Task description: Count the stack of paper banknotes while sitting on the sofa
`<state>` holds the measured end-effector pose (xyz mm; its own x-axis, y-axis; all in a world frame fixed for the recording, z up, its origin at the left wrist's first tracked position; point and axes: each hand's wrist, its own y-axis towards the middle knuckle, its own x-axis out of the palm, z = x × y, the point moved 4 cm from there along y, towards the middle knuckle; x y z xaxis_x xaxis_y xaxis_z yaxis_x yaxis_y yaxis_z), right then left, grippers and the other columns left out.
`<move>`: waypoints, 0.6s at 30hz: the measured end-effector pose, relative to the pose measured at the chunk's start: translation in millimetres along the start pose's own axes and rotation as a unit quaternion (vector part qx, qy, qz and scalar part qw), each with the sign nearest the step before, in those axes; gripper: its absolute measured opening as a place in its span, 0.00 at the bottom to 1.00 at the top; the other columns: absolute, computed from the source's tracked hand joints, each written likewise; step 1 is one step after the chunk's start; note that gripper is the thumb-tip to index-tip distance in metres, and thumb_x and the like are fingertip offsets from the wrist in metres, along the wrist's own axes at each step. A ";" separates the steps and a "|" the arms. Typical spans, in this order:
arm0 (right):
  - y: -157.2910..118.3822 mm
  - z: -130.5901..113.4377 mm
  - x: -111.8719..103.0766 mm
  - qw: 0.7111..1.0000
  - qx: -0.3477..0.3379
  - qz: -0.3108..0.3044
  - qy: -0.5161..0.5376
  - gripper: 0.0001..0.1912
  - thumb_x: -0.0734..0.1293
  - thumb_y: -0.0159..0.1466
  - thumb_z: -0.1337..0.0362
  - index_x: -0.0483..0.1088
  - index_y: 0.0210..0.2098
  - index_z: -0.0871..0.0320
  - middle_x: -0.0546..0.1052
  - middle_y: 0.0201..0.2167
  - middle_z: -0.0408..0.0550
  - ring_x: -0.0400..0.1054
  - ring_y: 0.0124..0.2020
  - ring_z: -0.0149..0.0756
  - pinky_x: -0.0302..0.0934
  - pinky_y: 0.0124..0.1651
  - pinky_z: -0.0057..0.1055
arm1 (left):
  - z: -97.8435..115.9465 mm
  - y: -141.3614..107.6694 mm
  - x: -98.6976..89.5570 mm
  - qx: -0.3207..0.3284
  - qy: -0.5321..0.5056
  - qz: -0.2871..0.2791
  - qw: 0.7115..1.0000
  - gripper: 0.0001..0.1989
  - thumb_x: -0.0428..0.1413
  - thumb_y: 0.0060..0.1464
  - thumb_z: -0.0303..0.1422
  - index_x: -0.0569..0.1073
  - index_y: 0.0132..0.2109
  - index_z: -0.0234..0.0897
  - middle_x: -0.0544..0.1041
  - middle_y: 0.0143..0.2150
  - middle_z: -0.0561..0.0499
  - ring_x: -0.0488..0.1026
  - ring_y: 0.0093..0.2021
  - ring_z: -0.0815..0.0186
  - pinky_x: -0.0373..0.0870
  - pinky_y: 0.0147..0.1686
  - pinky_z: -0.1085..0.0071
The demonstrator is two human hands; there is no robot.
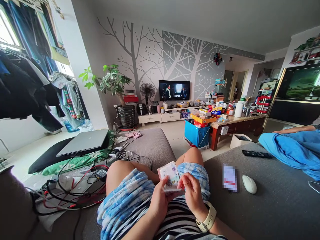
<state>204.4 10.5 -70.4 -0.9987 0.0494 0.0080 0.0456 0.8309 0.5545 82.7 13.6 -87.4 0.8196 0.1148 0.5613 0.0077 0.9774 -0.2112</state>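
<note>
My left hand [160, 197] is closed round a small stack of banknotes [169, 173], its thumb pressed on the front. A "5" shows on the top note, and the notes are fanned slightly at the upper edge. At the right side of the stack, my right hand [192, 191] has its fingers curled and pinched at the notes' lower right edge. How many notes the fingertips grip is hidden. Both hands are above my lap, between my bent knees. A pale watch [207, 218] is on my right wrist.
Right on the sofa lie a white mouse [249, 184], a blurred-out phone-like object [230, 178], a remote control [257, 154] and another person's blue-covered legs [292, 150]. Tangled cables [72, 190] and a laptop [83, 142] lie left. Ahead stands a cluttered table [235, 123].
</note>
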 end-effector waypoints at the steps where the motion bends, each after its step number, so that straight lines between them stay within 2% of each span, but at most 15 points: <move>1: 0.7 1.1 0.4 1.000 0.006 -0.001 0.009 0.20 0.56 0.69 0.55 0.63 0.24 0.57 0.67 0.20 0.42 0.61 0.23 0.31 0.57 0.30 0.28 | 0.6 -0.8 0.8 0.001 -0.003 -0.013 1.000 0.12 0.55 0.54 0.36 0.75 0.40 0.30 0.81 0.35 0.42 0.78 0.32 0.59 0.76 0.33 0.65; 3: 3.0 5.7 -0.6 0.999 0.028 0.020 0.016 0.17 0.59 0.67 0.55 0.62 0.25 0.56 0.66 0.19 0.40 0.61 0.22 0.30 0.57 0.29 0.28 | 1.7 -2.7 2.0 -0.001 -0.006 -0.029 1.000 0.12 0.57 0.53 0.36 0.75 0.41 0.32 0.81 0.36 0.43 0.78 0.32 0.60 0.75 0.33 0.66; 6: 7.4 15.0 -4.3 0.996 0.056 0.073 0.021 0.13 0.65 0.62 0.55 0.61 0.28 0.56 0.65 0.20 0.38 0.60 0.21 0.30 0.56 0.25 0.26 | 2.2 -4.4 2.2 -0.006 -0.002 -0.022 1.000 0.11 0.58 0.51 0.33 0.75 0.41 0.33 0.80 0.36 0.45 0.77 0.31 0.62 0.75 0.32 0.67; 8: 10.0 20.1 -5.8 0.994 0.058 0.085 0.023 0.13 0.67 0.61 0.55 0.61 0.29 0.56 0.65 0.21 0.38 0.60 0.22 0.30 0.56 0.26 0.26 | 1.7 -4.4 2.2 -0.004 0.000 -0.020 1.000 0.10 0.60 0.49 0.31 0.75 0.40 0.32 0.80 0.33 0.46 0.76 0.29 0.63 0.75 0.31 0.67; 13: 11.2 26.1 -6.2 0.997 0.053 0.057 -0.028 0.17 0.65 0.61 0.53 0.61 0.23 0.57 0.63 0.20 0.40 0.57 0.23 0.30 0.55 0.26 0.27 | -0.9 -2.7 2.3 0.000 -0.009 -0.027 1.000 0.08 0.63 0.45 0.29 0.75 0.35 0.32 0.78 0.27 0.49 0.72 0.23 0.67 0.71 0.26 0.71; 16: 9.4 25.0 -6.2 0.997 0.051 0.046 -0.043 0.18 0.64 0.63 0.53 0.60 0.23 0.56 0.62 0.19 0.40 0.55 0.22 0.30 0.53 0.26 0.27 | -0.9 -0.8 1.7 0.010 -0.008 -0.017 1.000 0.06 0.60 0.48 0.30 0.76 0.35 0.33 0.78 0.25 0.49 0.73 0.24 0.64 0.70 0.25 0.71; 18: 8.3 21.9 -6.2 0.997 0.044 0.042 -0.047 0.18 0.63 0.64 0.53 0.60 0.22 0.56 0.62 0.19 0.40 0.55 0.22 0.30 0.53 0.26 0.27 | -2.0 1.2 1.8 0.000 -0.017 -0.013 1.000 0.07 0.58 0.51 0.31 0.76 0.37 0.33 0.79 0.28 0.47 0.76 0.27 0.60 0.72 0.28 0.69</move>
<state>211.4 29.3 -84.1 -0.9850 0.1702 -0.0291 0.1356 0.8669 0.4797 85.3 14.7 -88.2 0.7995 0.0943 0.5933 0.0290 0.9804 -0.1949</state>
